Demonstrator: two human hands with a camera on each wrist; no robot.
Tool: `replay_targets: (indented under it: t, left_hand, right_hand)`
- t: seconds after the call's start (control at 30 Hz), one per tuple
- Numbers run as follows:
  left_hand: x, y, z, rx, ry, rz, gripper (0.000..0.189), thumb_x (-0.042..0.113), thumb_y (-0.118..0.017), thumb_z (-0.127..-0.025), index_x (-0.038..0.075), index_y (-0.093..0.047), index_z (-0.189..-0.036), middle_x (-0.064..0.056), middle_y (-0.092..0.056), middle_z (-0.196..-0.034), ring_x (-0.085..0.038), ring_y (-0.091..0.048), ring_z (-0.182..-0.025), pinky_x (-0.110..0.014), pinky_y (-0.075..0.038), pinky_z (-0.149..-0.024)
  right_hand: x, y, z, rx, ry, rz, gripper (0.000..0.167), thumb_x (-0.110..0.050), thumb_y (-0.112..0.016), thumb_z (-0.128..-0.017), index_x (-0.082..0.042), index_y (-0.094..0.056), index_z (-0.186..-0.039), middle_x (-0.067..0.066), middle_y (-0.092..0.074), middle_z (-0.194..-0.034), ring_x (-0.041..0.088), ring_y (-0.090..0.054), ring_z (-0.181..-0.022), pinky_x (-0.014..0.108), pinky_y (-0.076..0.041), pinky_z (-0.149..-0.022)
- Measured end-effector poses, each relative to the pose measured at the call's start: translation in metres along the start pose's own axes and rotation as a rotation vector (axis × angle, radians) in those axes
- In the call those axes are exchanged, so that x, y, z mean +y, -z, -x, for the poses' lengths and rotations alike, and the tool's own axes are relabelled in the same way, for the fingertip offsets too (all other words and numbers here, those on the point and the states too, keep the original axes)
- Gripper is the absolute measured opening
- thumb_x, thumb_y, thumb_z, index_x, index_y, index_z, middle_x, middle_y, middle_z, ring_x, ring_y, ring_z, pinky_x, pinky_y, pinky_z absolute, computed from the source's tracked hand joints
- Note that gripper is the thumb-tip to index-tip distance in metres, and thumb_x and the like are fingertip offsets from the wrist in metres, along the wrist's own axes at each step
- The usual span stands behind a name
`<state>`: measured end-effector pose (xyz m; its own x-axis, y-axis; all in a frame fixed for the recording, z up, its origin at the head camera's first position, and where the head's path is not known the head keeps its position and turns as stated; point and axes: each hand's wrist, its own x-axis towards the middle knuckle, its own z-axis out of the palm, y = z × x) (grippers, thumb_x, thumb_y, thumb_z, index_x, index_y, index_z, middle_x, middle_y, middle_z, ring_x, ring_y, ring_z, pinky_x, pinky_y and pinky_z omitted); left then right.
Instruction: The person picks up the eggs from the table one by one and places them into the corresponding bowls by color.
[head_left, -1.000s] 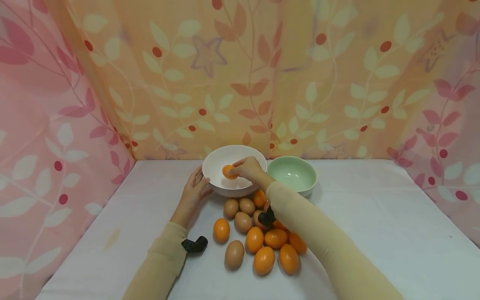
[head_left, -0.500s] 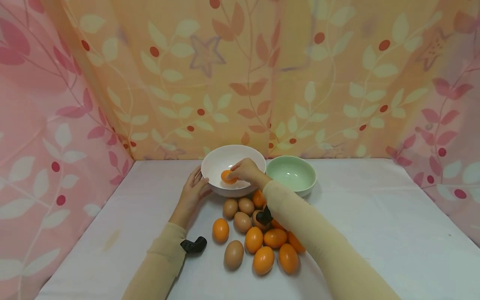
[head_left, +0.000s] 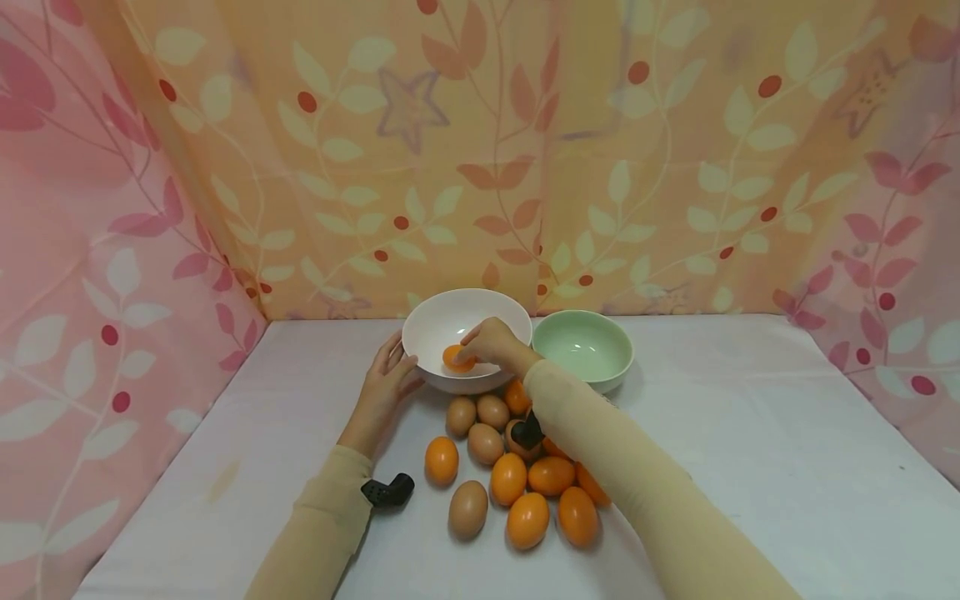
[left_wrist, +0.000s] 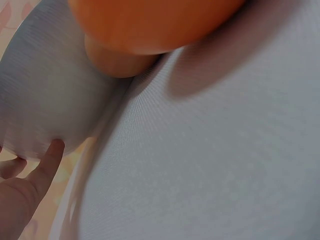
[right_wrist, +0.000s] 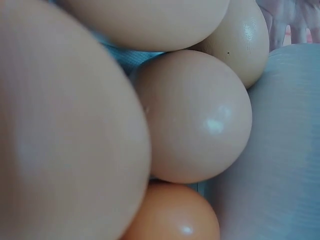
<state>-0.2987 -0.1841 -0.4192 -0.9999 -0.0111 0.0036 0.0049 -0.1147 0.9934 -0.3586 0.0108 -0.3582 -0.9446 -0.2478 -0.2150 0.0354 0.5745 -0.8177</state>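
In the head view a white bowl point(head_left: 435, 321) stands at the back of the table. My right hand point(head_left: 498, 342) reaches into it and pinches an orange egg point(head_left: 454, 358) low inside; the bowl's near wall and the fingers hide part of that egg. The left hand point(head_left: 386, 379) rests against the bowl's left outer side, its thumb near the rim. The left wrist view shows its extended fingers point(left_wrist: 47, 167) touching the bowl's outer wall point(left_wrist: 45, 95). In the right wrist view, brown eggs point(right_wrist: 192, 117) and an orange one point(right_wrist: 172, 215) lie close beside the bowl wall.
A pale green bowl point(head_left: 585, 346) stands right beside the white one. In front lie several brown eggs point(head_left: 468, 510) and several orange eggs point(head_left: 527, 521), some partly under the right sleeve point(head_left: 630, 450). White cloth point(head_left: 750, 417) covers the table; patterned curtains point(head_left: 480, 150) enclose the back and sides.
Over the past second my right hand has lowered the orange egg slightly deeper into the white bowl. The left hand has stayed at the bowl's side.
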Motion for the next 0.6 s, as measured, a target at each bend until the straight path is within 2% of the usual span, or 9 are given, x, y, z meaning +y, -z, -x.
replay_targets:
  t: [0.37, 0.6]
  left_hand:
    - [-0.0005, -0.0006, 0.0007, 0.003, 0.005, 0.002, 0.064, 0.014, -0.049, -0.104, 0.018, -0.019, -0.16, -0.006, -0.015, -0.168, -0.025, -0.027, -0.151, -0.053, -0.041, -0.113]
    - [-0.0013, 0.0006, -0.0007, -0.001, -0.002, -0.006, 0.064, 0.015, -0.05, -0.104, 0.017, -0.019, -0.16, -0.006, -0.014, -0.168, -0.025, -0.027, -0.152, -0.054, -0.041, -0.113]
  right_hand:
    - [-0.0012, 0.0, 0.0013, -0.032, -0.039, 0.026, 0.031, -0.011, -0.083, -0.078, 0.001, -0.074, -0.105, 0.011, -0.07, -0.103, 0.015, -0.057, -0.079, 0.013, -0.047, -0.062]
    - [0.0, -0.0005, -0.0022, -0.041, -0.032, 0.043, 0.031, -0.011, -0.084, -0.077, 0.001, -0.074, -0.105, 0.009, -0.07, -0.097, 0.013, -0.056, -0.075, 0.013, -0.046, -0.059]
